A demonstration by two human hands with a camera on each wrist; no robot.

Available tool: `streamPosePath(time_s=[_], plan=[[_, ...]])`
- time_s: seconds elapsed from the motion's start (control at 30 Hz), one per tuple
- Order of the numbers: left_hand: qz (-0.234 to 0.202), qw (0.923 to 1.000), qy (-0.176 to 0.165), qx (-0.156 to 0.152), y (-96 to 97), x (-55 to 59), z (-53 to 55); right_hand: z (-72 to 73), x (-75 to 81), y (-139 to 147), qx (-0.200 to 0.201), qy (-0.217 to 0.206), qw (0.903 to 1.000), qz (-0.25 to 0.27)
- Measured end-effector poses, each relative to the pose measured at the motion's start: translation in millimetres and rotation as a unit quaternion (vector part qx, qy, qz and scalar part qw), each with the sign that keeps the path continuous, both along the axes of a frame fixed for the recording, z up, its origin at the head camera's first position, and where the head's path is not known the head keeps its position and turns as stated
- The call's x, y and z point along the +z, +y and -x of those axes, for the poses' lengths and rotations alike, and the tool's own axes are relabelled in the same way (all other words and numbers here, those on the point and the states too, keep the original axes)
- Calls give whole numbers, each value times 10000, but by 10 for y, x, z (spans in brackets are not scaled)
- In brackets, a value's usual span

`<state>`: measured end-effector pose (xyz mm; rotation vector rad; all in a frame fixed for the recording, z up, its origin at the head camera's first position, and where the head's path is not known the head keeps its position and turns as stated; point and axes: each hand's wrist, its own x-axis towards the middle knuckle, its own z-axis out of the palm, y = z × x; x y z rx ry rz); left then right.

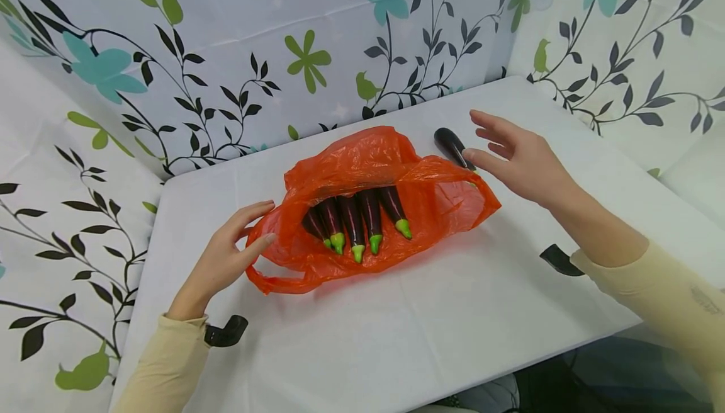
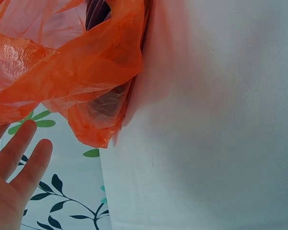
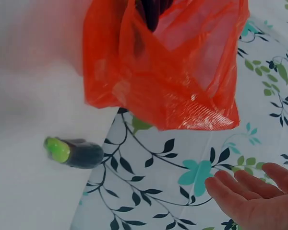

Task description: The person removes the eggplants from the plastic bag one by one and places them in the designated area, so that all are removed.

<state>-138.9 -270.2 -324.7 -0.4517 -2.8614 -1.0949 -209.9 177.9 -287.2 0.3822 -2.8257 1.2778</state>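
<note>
An orange plastic bag lies on the table with its mouth spread toward me. Inside it several dark purple eggplants lie side by side, green stem ends facing the opening. My left hand is at the bag's left edge, fingers extended; the left wrist view shows its fingertips close to the orange plastic, and contact is unclear. Beyond the bag's right side lies a single eggplant, its green end visible in the right wrist view. Over that side my right hand hovers with spread fingers, holding nothing.
The white table has its far edge against a curtain printed with leaves and flowers. More patterned cloth hangs at the left and right. Black straps stick out at both wrists.
</note>
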Motion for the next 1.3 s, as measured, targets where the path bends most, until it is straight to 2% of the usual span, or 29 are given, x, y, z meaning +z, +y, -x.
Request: streamPosePath(time_s=[0.13, 0.27, 0.37, 0.63, 0.9, 1.1, 1.3], plan=[[48, 10000, 57, 6, 58, 86, -52, -141, 28, -87, 206, 140, 9997, -44], [51, 10000, 50, 14, 68, 101, -65, -242, 7, -169, 535, 339, 9980, 19], [65, 10000, 31, 31, 31, 48, -38, -297, -20, -234, 755, 425, 9962, 63], [-52, 10000, 24, -17, -137, -181, 89, -388, -102, -369, 1312, 699, 9886, 238], [-69, 10000, 19, -45, -149, -211, 92, -418, -215, -497, 1663, 494, 9848, -57], [28, 9999, 101, -38, -152, -217, 99, -370, -329, -577, 1972, 608, 9783, -179], [-14, 9999, 158, -51, -153, -210, 103, -307, -421, -612, 1929, 711, 9775, -471]])
